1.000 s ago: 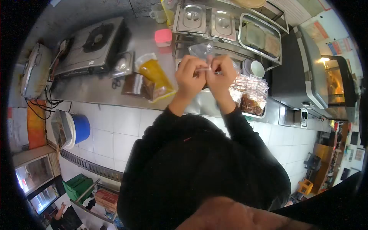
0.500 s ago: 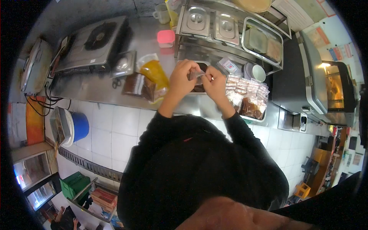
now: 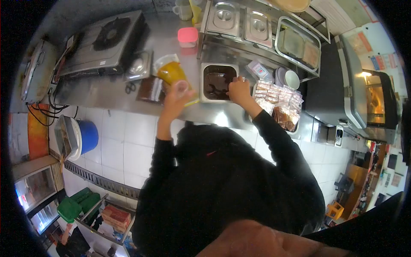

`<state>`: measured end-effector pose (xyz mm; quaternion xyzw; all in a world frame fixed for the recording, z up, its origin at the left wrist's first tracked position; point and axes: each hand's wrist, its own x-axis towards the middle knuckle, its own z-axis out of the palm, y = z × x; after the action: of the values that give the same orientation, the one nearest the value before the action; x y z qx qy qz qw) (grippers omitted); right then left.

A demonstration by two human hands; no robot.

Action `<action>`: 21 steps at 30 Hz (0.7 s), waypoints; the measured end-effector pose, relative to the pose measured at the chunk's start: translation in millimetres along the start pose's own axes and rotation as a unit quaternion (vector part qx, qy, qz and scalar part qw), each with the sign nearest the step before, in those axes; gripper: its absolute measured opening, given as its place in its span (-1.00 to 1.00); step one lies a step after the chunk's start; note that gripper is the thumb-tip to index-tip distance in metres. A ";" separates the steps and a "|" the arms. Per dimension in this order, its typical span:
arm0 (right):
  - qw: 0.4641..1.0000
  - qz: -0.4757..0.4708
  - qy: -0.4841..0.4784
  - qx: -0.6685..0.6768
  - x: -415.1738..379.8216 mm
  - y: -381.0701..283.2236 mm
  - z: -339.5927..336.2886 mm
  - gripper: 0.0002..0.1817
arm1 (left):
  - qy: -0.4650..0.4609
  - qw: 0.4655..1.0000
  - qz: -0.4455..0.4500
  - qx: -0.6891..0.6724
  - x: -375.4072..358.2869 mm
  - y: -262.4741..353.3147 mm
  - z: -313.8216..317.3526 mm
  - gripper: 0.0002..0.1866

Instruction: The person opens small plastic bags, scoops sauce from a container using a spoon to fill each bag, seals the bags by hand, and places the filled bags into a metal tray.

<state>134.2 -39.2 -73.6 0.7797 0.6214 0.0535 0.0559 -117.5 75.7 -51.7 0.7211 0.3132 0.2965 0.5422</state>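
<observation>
My left hand point(image 3: 174, 102) is over the front of the steel counter, beside a yellow pouch point(image 3: 169, 73) and a flat brown packet point(image 3: 150, 90). Its fingers are blurred, closed around a small clear plastic bag point(image 3: 182, 86). At the right rim of a rectangular steel pan point(image 3: 219, 101), my right hand point(image 3: 239, 90) has its fingers curled together. What they grip is hidden. Dark brown sauce point(image 3: 216, 79) lies in the pan, with a dark shape partly sunk in it. Just right of that hand, several filled clear sachets point(image 3: 278, 96) are piled on a tray.
A gas stove point(image 3: 102, 43) stands at the left, with scissors point(image 3: 130, 88) on the counter near it. A pink-lidded tub point(image 3: 187, 37) sits behind the yellow pouch. Lidded steel pans point(image 3: 224, 19) fill a raised rack. Stacked cups point(image 3: 291, 80) stand behind the sachets. Another person point(image 3: 72, 242) is at lower left.
My hands, together over the pan with a clear bag, have separated. The left moved left and down toward the yellow pouch; the right stayed by the pan's right rim. The sauce is now uncovered to view.
</observation>
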 end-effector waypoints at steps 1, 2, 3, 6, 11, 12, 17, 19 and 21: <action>0.999 -0.007 -0.011 -0.032 2.5 -0.6 8.1 -0.70 | 0.010 1.000 0.006 0.000 -2.8 -5.0 -3.8 -0.54; 0.998 -0.016 -0.023 -0.063 5.1 0.1 15.5 -0.70 | 0.022 1.000 0.011 -0.001 -6.2 -9.8 -6.9 -0.52; 0.997 -0.025 -0.036 -0.058 8.8 1.0 15.5 -0.74 | 0.023 1.000 0.013 -0.009 -9.1 -9.9 -9.6 -0.52; 0.998 -0.046 -0.010 -0.051 16.0 5.9 14.2 -0.82 | 0.030 0.999 0.017 -0.036 -16.4 -9.6 -12.4 -0.52; 0.984 -0.100 0.139 -0.050 19.8 18.7 23.4 -0.89 | 0.046 0.997 0.004 -0.066 -21.7 -10.3 -10.8 -0.49; 0.987 -0.109 0.115 -0.034 18.3 20.8 25.2 -0.89 | 0.050 0.996 0.011 -0.071 -22.1 -9.8 -10.7 -0.49; 0.988 -0.131 -0.005 0.082 3.9 24.5 15.4 -0.88 | 0.072 0.997 0.018 -0.033 -24.9 -6.6 -12.6 -0.52; 0.981 -0.103 -0.022 0.166 -3.0 30.4 11.0 -0.86 | 0.050 0.999 0.001 -0.012 -24.7 -2.8 -14.5 -0.54; 0.962 -0.066 -0.040 0.262 -6.6 40.1 10.4 -0.84 | 0.050 0.999 0.001 -0.011 -22.9 -2.1 -13.5 -0.54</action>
<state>172.9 -54.7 -77.8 0.7256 0.6614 -0.1459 -0.1218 -142.4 66.5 -52.5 0.6999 0.3359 0.3360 0.5333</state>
